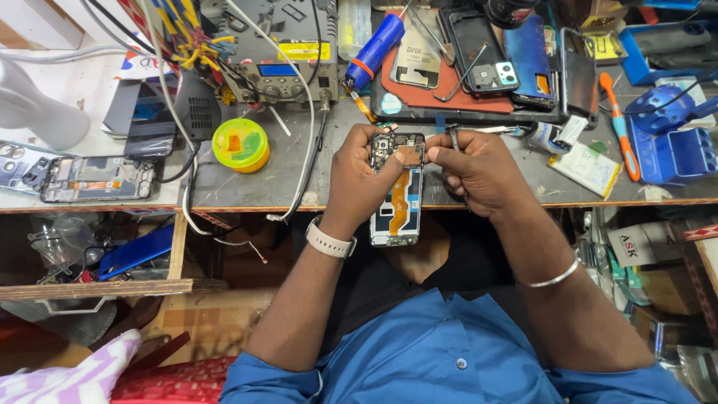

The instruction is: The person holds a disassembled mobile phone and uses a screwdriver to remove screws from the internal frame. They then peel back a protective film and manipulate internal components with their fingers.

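Opened phone (397, 191), back cover off, was held upright over the front edge of the workbench (247, 183), between the two hands; an orange flex ribbon and the circuit board at its top end were exposed.

Left hand (357, 176) was closed around the phone's left side, fingers curled over its upper corner; a pale wristwatch (330, 241) sat on that wrist.

Right hand (479, 170) was closed on a pair of metal tweezers (455, 142), thumb and forefinger pinched together around them; the tips were just beside the upper right corner of the phone; whether they touched the board could not be told. A thin silver bangle (555, 277) ran round the right forearm.

On the bench behind the hands: a dark work mat (419, 111) bearing several phone backs and frames; a blue-handled screwdriver (374, 51) lay at its left end; a grey bench unit with a small blue display (278, 56) stood further left, cables hanging from it.

A round yellow-green tin (241, 145) stood on the bench, well to the left of the left hand; a second opened phone (97, 178) lay flat further left.

To the right, an orange-handled tool (619, 123) lay beside a blue plastic holder (673, 138).

The person wore a blue shirt (449, 359).
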